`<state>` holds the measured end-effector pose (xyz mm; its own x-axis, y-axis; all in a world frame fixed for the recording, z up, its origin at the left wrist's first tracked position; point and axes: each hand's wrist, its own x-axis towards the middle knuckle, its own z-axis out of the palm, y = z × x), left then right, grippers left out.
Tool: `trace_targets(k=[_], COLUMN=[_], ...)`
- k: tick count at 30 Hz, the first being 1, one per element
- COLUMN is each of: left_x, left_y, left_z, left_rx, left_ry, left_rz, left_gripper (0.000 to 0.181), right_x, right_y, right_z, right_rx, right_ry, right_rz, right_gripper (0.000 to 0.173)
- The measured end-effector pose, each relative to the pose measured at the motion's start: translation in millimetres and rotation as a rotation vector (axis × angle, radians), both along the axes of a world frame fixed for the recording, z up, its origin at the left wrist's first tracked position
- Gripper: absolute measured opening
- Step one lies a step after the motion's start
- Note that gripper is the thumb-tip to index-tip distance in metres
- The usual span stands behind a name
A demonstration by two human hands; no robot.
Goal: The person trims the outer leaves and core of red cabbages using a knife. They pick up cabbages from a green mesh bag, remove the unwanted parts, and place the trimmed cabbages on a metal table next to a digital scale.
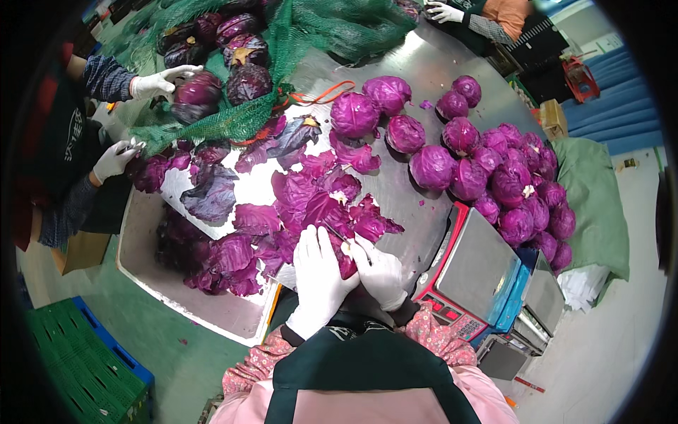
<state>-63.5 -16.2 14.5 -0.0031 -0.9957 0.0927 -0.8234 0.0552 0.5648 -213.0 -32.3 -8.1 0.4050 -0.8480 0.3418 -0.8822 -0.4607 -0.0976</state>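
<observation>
In front of my apron is a red cabbage (345,263), mostly covered by my hands. My left hand (320,278), in a white glove, lies along its left side with the fingers stretched forward, gripping it. My right hand (380,273), gloved too, is closed around a small knife (333,231); only its thin blade shows, angled up-left over the cabbage, and the handle is hidden in the fingers. Loose cabbage leaves (302,193) are heaped on the steel table (418,233) just beyond my hands.
Trimmed red cabbages (508,175) pile up at right, behind a red-framed scale (476,259). A white bin (143,283) of leaves stands at left. A co-worker's gloved hands (159,85) are beside a green mesh sack (228,124) of untrimmed cabbages. Another person's glove (444,11) shows at the far side.
</observation>
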Motion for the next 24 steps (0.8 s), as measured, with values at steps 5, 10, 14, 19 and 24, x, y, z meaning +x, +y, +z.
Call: trace_targets(k=[5, 10, 14, 19, 24], left_x=[-19, 16, 62, 94, 51], left_y=[12, 9, 37, 61, 61], left_z=[5, -1, -12, -21, -3], left_rx=[-0.005, -0.011, 0.103, 0.232, 0.171], left_ry=[-0.167, 0.076, 0.367, 0.537, 0.376], left_rz=[-0.053, -0.091, -0.05, -0.297, -0.059], left_gripper=[0.102, 0.101, 0.102, 0.095, 0.091], right_x=[-18, -19, -18, -30, -11], right_y=[-30, -32, -21, -41, -4], right_z=[-16, -17, -32, -59, 33], right_rx=[0.784, 0.961, 0.744, 0.778, 0.525], right_ry=[-0.523, -0.807, -0.707, -0.682, -0.352], right_rz=[-0.558, -0.611, -0.51, -0.671, -0.379], right_gripper=[0.038, 0.048, 0.049, 0.045, 0.064])
